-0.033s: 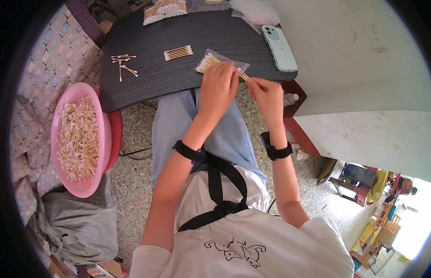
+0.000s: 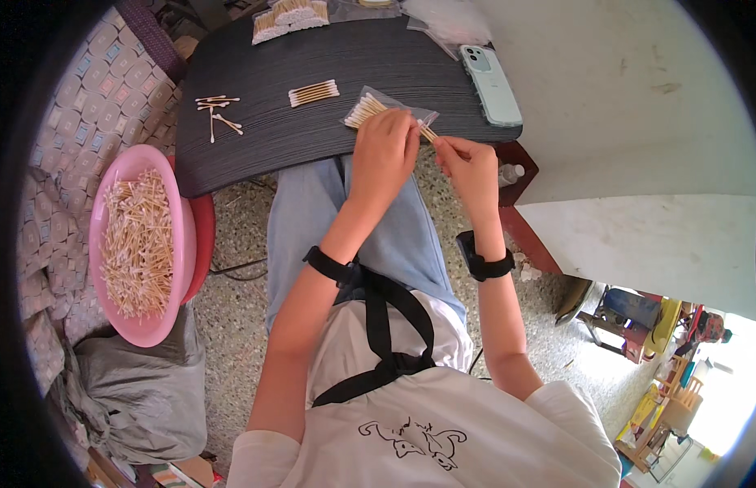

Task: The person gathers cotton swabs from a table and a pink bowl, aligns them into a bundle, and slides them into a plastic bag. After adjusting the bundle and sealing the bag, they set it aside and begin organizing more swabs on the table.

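Observation:
My left hand (image 2: 384,148) closes over a clear plastic bag (image 2: 421,112) at the table's near edge, its fingers hiding the bag's middle. White-tipped cotton swabs (image 2: 366,107) with wooden sticks fan out at the bag's left end. In a pinch, my right hand (image 2: 471,169) grips the ends of a few cotton swabs (image 2: 428,132) that stick out on the right side of the bag. Left of the bag lies a neat row of cotton swabs (image 2: 314,93). Farther left are several scattered swabs (image 2: 219,102).
The black table (image 2: 256,57) carries a pale green phone (image 2: 493,88) at right and packed swab bundles (image 2: 290,18) at the back. A pink basin (image 2: 180,244) full of loose swabs stands at left. A white wall or cabinet panel (image 2: 622,106) rises at right.

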`<state>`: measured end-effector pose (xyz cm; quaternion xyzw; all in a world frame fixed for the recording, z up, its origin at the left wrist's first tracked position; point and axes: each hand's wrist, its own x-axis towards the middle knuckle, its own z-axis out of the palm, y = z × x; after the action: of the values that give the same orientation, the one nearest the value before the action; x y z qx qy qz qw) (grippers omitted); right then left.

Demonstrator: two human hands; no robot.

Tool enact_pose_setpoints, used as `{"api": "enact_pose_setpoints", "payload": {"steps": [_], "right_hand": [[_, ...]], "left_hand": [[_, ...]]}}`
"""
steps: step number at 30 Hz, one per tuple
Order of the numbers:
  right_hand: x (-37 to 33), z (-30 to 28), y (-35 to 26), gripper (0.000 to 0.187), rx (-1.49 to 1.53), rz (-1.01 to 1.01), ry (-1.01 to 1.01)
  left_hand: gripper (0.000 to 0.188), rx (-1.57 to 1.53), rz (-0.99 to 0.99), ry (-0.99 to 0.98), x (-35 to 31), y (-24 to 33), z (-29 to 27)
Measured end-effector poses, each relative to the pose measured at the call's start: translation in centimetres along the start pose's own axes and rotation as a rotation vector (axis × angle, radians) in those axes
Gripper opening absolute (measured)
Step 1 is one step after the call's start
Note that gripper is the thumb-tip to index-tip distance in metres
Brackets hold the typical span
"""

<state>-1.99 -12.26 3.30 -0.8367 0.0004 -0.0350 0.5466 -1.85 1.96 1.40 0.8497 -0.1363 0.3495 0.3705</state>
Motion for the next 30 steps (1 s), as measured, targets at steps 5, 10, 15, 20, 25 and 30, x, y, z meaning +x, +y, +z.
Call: {"api": "enact_pose_setpoints", "payload": {"steps": [5, 10, 15, 20, 25, 30], "right_hand": [[1.1, 0.1, 0.1, 0.019, 0.067, 0.081, -0.042], [1.7, 1.1, -0.5, 0.016, -0.157, -0.103, 0.052], [2.5, 1.8, 0.0, 0.012, -0.252, -0.285, 0.127], [3.1, 2.2, 0.1, 0.010, -0.320, -0.414, 0.174], [3.8, 2.5, 0.6, 0.011, -0.201, -0.433, 0.145], [3.8, 2.5, 0.2, 0.012, -0.225, -0.410, 0.143]], "left_hand": [[0.009, -0.003, -0.012, -0.055, 0.0, 0.1, -0.2], [0.008, -0.002, -0.006, -0.081, -0.1, 0.0, -0.1], [0.010, 0.013, 0.012, -0.101, -0.3, -0.1, 0.1], [0.022, 0.053, 0.031, -0.146, -0.9, -0.5, 0.3], [0.026, 0.044, 0.028, -0.157, -0.8, -0.5, 0.4], [0.014, -0.031, -0.016, -0.139, -0.8, -0.6, 0.4]]}}
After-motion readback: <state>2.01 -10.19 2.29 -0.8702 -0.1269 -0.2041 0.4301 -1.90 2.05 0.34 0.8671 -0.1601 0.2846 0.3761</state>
